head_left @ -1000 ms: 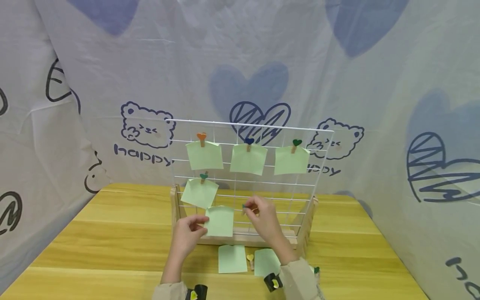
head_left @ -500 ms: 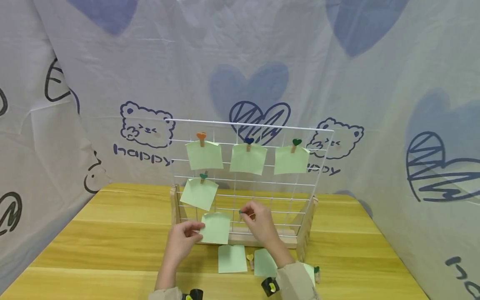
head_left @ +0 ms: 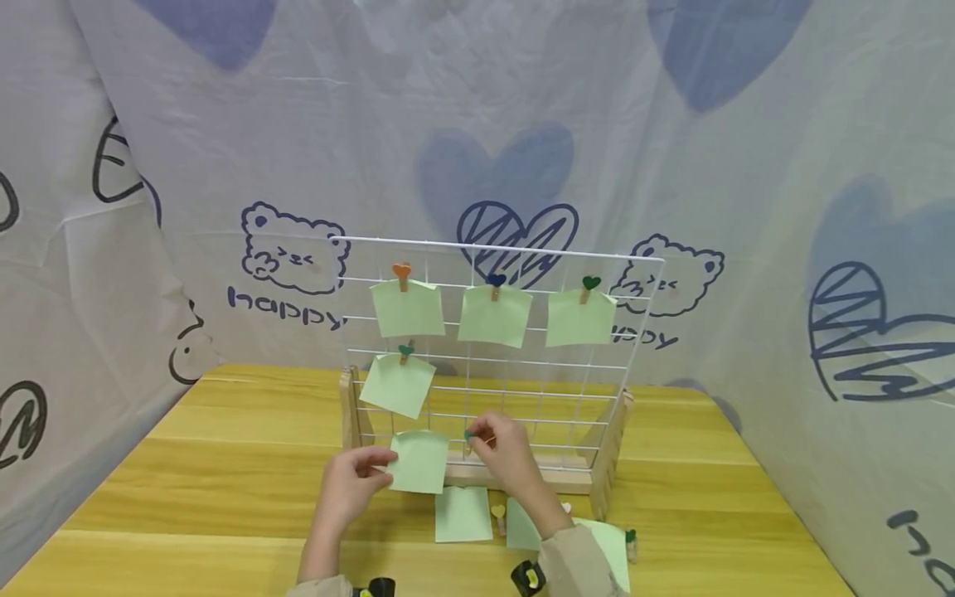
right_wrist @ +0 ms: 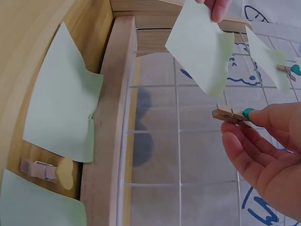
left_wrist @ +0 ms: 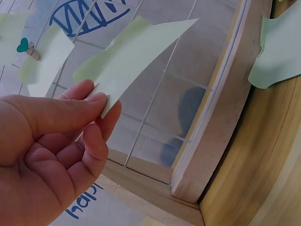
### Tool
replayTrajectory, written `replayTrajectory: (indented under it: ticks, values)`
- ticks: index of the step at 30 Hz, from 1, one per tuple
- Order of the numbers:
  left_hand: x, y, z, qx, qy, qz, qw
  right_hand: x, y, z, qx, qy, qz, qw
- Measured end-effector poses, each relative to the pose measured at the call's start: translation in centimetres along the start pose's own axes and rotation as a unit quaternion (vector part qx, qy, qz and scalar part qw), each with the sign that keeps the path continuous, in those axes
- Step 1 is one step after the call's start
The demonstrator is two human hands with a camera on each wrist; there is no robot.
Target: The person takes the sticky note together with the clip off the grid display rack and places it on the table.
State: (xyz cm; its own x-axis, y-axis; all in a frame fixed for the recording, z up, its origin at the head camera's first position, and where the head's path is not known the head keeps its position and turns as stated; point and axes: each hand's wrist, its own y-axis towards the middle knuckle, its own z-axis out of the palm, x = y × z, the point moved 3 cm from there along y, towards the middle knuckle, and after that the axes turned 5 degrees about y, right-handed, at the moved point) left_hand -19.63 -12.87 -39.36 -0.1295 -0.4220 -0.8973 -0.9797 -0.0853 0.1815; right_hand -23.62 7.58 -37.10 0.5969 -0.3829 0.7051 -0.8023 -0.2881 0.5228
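Observation:
My left hand (head_left: 349, 483) pinches a pale green sticky note (head_left: 419, 462) by its left edge, in front of the lower part of a white wire grid (head_left: 539, 414). Between thumb and fingers my right hand (head_left: 504, 448) holds a small wooden clothespin (right_wrist: 229, 114) with a teal heart on it. In the right wrist view that clothespin points toward the held note, a gap between them. Another note (head_left: 397, 385), fixed by a green-heart clothespin (head_left: 405, 355), hangs on the grid just above the held one.
Clothespins hold several notes along the grid's upper row, one a note (head_left: 496, 317) in the middle. The grid stands in a wooden base (head_left: 515, 477). On the table before it lie more notes, one a note (head_left: 462, 514) beside a yellow-heart clothespin (head_left: 498, 521).
My left hand has drawn the note down and to the left, away from the hanging note. My right hand has moved down and left with the clothespin.

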Motion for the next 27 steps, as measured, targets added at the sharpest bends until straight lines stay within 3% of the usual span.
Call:
replayTrajectory:
  ticks: [14, 27]
  values:
    - [1.4, -0.3, -0.9, -0.01, 0.044, -0.027, 0.9986, -0.7, -0.6, 2.6, 0.072, 0.053, 0.034, 0.9955]
    - [2.1, -0.7, -1.3, 0.006, 0.057, -0.055, 0.9968, -1.6, -0.8, 4.9, 0.099, 0.073, 0.093, 0.9881]
